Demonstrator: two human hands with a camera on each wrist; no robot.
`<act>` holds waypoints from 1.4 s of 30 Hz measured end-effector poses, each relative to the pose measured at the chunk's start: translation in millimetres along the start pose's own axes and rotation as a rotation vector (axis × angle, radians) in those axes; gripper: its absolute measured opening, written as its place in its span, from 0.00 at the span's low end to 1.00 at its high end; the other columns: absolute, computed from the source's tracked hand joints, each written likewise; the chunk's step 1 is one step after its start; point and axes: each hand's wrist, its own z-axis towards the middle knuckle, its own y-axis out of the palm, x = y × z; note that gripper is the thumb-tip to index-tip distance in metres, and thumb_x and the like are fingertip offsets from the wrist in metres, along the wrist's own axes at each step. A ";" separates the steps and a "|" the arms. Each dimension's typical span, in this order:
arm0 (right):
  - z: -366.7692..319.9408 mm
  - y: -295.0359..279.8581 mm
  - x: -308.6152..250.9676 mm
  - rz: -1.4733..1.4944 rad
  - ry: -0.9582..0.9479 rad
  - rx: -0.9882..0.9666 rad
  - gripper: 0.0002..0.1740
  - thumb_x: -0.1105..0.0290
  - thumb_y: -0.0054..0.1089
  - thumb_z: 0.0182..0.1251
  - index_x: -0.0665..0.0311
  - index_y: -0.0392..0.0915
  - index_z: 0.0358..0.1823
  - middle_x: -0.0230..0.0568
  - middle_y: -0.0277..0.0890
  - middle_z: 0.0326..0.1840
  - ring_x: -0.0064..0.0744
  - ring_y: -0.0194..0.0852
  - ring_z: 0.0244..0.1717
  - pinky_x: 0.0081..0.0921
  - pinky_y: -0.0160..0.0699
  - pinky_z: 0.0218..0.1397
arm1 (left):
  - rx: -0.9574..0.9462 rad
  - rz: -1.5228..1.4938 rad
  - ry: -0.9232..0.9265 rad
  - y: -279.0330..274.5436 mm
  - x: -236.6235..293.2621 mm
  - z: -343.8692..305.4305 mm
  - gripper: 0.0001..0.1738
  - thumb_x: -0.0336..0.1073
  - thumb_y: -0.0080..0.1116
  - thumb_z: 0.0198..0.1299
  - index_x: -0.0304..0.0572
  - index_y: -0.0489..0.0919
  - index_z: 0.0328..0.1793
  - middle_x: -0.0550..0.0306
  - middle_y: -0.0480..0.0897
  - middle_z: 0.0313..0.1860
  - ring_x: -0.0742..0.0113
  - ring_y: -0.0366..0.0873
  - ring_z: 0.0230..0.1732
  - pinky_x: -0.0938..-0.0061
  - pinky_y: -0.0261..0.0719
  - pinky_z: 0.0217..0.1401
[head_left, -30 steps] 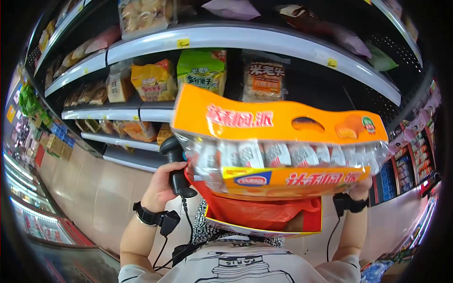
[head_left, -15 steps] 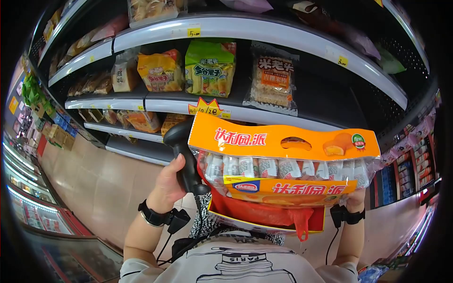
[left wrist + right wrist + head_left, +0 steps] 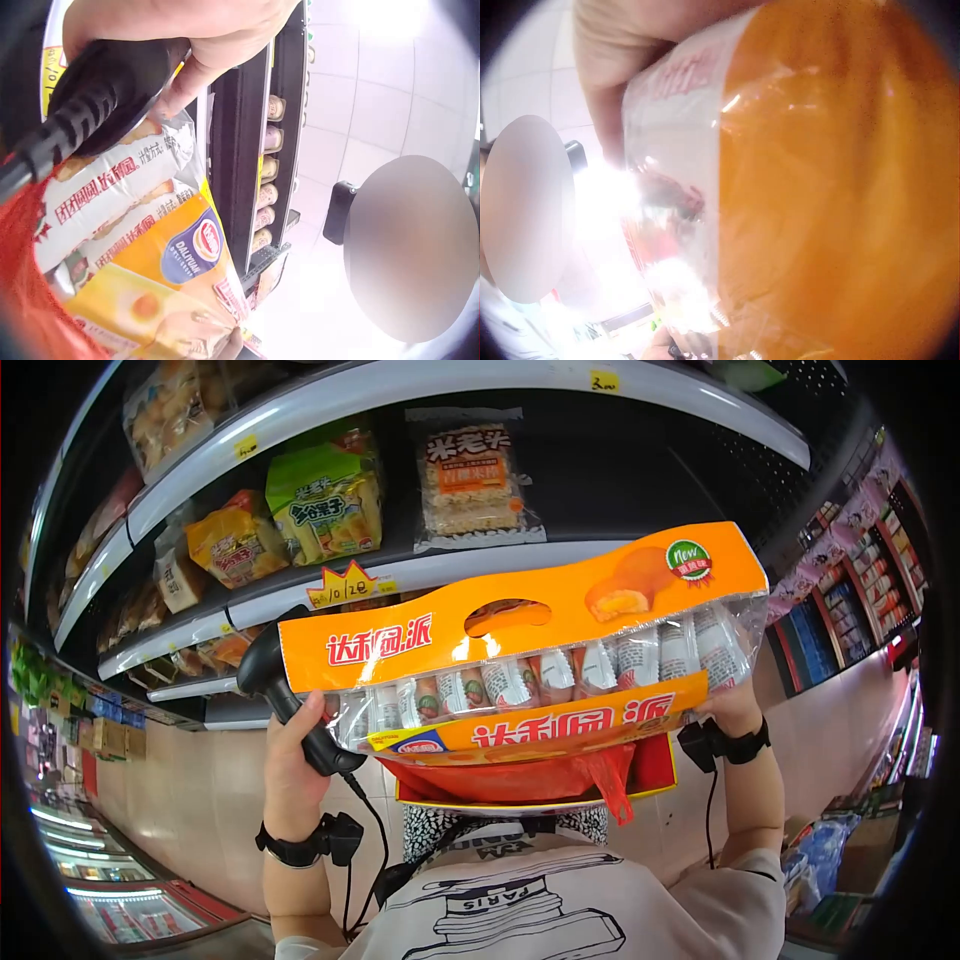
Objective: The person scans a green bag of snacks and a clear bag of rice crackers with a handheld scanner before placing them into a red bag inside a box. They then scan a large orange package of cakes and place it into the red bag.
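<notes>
A large orange pack of wrapped pies, with a cut-out handle hole and a clear window, spans the space between both hands, its right end higher in the head view. My left hand grips a black barcode scanner by its handle at the pack's left end. In the left wrist view, a finger of that hand reaches the pack's clear film. My right hand holds the right end of the pack, its fingers mostly hidden behind it. Beneath is a box with a red plastic bag inside.
Ahead, a dark shelf carries a clear bag of rice snacks, a green snack bag and a yellow one. A handwritten price tag sits on the shelf edge behind the pack. The scanner's cable hangs by my left forearm.
The pack has shifted left and tilted, its right end rising, and looks closer. Both hands moved with it. The shelf has swung leftward in the head view.
</notes>
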 end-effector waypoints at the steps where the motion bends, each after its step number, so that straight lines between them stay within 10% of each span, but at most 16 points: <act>1: -2.5 -1.9 2.8 0.005 0.007 0.003 0.62 0.72 0.81 0.24 0.69 0.51 0.66 0.47 0.59 0.64 0.39 0.57 0.65 0.37 0.58 0.67 | -0.007 -0.062 -0.049 0.6 2.1 -0.9 0.19 0.37 0.54 0.61 0.39 0.70 0.57 0.57 0.79 0.47 0.67 0.77 0.47 0.71 0.74 0.52; 6: -8.5 -41.2 40.4 -0.057 -0.168 -0.096 0.59 0.73 0.80 0.26 0.65 0.52 0.66 0.46 0.61 0.63 0.40 0.61 0.63 0.39 0.62 0.65 | -0.018 -0.173 -0.189 -21.3 -2.6 0.0 0.21 0.47 0.49 0.65 0.42 0.70 0.57 0.58 0.77 0.48 0.69 0.76 0.46 0.72 0.74 0.52; 10: -21.3 -59.0 38.2 0.071 0.136 0.058 0.54 0.76 0.78 0.27 0.66 0.57 0.63 0.44 0.68 0.57 0.38 0.69 0.56 0.35 0.70 0.59 | 0.144 0.154 0.006 -34.6 4.7 -25.6 0.21 0.48 0.48 0.65 0.39 0.70 0.54 0.58 0.77 0.40 0.71 0.75 0.39 0.74 0.73 0.45; 13: -24.6 -86.5 53.5 0.068 0.154 0.016 0.48 0.79 0.74 0.28 0.69 0.62 0.59 0.42 0.73 0.51 0.35 0.75 0.50 0.32 0.74 0.53 | -0.206 0.441 0.057 -77.6 6.9 -59.4 0.33 0.60 0.55 0.56 0.37 0.69 0.52 0.61 0.73 0.29 0.73 0.70 0.30 0.77 0.68 0.34; 19: -11.9 -56.1 40.8 0.062 0.147 0.006 0.40 0.77 0.70 0.34 0.70 0.65 0.56 0.42 0.76 0.44 0.31 0.77 0.38 0.24 0.75 0.38 | -0.384 0.595 -0.595 -100.0 -48.1 -122.6 0.17 0.36 0.64 0.54 0.40 0.75 0.49 0.62 0.79 0.35 0.77 0.74 0.36 0.79 0.74 0.40; 21: -9.3 -48.0 43.3 0.034 0.097 -0.023 0.37 0.73 0.69 0.39 0.71 0.65 0.56 0.40 0.77 0.38 0.25 0.73 0.24 0.17 0.70 0.24 | -0.446 0.655 -0.428 -102.5 -82.0 -128.7 0.20 0.35 0.64 0.54 0.37 0.73 0.51 0.61 0.80 0.36 0.71 0.75 0.38 0.74 0.74 0.45; 25: -0.6 -60.2 46.3 0.055 0.135 -0.103 0.38 0.66 0.67 0.45 0.70 0.63 0.60 0.43 0.73 0.53 0.35 0.73 0.52 0.30 0.69 0.56 | -0.595 0.898 -0.249 -106.0 -124.9 -122.2 0.23 0.40 0.62 0.55 0.35 0.72 0.53 0.48 0.81 0.38 0.56 0.78 0.41 0.70 0.74 0.47; 38: -4.9 -3.3 22.1 0.148 0.010 0.004 0.51 0.82 0.68 0.32 0.67 0.54 0.66 0.45 0.66 0.58 0.38 0.65 0.59 0.31 0.62 0.63 | -0.684 1.554 0.041 -64.6 -180.6 -93.6 0.30 0.60 0.52 0.56 0.35 0.74 0.42 0.39 0.77 0.40 0.43 0.74 0.44 0.57 0.72 0.48; 42: -8.0 0.6 20.3 0.146 -0.019 -0.003 0.57 0.81 0.74 0.28 0.68 0.52 0.66 0.45 0.63 0.60 0.38 0.62 0.61 0.33 0.60 0.65 | -0.729 1.483 -0.184 -70.6 -156.1 -80.2 0.34 0.61 0.55 0.53 0.35 0.74 0.51 0.42 0.78 0.42 0.49 0.77 0.43 0.63 0.74 0.47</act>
